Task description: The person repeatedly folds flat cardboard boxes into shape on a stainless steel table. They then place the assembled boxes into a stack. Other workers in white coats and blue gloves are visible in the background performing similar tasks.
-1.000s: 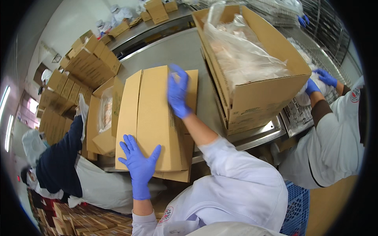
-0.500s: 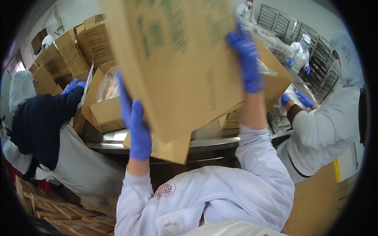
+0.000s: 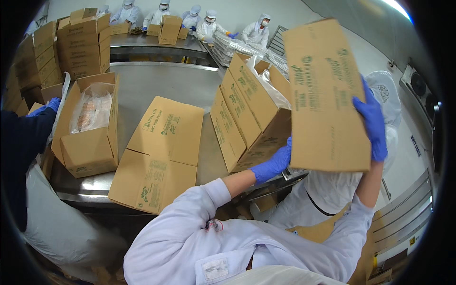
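The held box (image 3: 327,95) was up in the air, over the right end of the metal table (image 3: 156,78), tilted with one broad printed face toward the camera. The right hand (image 3: 372,121) was clamped on its right edge, thumb in front and fingers partly hidden. The left hand (image 3: 273,165) was at its lower left corner with the fingers close together, though how firmly it gripped could not be told. Whether the box was folded flat or opened out was also unclear from that one face.

As for how far the work had come, the lift was done, and the box was not yet set down. A flat piece of cardboard (image 3: 173,164) lay at the front of the table, its near end over the edge, not made up into a box. At the table's left end stood an open box (image 3: 90,147), with a clear bag (image 3: 92,111) of pinkish contents inside; its bagging looked done, its closing not. Toward the table's right side, another open box (image 3: 251,95) had clear plastic (image 3: 273,85) showing at its top, with its flaps not closed over it
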`<action>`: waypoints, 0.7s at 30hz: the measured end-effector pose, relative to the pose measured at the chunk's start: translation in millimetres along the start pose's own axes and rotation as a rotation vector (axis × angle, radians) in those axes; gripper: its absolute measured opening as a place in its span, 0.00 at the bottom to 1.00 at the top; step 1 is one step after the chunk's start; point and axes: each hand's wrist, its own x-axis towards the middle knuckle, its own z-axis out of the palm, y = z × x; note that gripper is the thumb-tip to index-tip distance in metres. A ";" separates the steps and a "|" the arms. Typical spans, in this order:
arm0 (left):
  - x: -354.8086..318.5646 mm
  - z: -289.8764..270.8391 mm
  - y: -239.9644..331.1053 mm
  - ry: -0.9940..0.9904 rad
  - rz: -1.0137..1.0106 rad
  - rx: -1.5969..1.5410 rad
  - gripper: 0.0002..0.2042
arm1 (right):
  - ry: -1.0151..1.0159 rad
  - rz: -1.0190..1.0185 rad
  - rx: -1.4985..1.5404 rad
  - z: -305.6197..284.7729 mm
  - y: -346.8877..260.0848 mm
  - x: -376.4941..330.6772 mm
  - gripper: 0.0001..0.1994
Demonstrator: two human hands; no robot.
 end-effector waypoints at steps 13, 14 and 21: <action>-123.1 -156.3 93.2 0.260 -0.791 1.122 0.37 | -0.667 -0.119 -0.805 127.4 152.3 196.6 0.26; -139.8 -161.3 95.1 0.306 -0.978 1.314 0.39 | -0.706 -0.096 -0.843 134.1 138.3 198.6 0.28; -208.3 -147.5 2.5 0.072 -1.270 1.790 0.33 | -0.673 -0.152 -0.889 146.8 144.9 200.2 0.34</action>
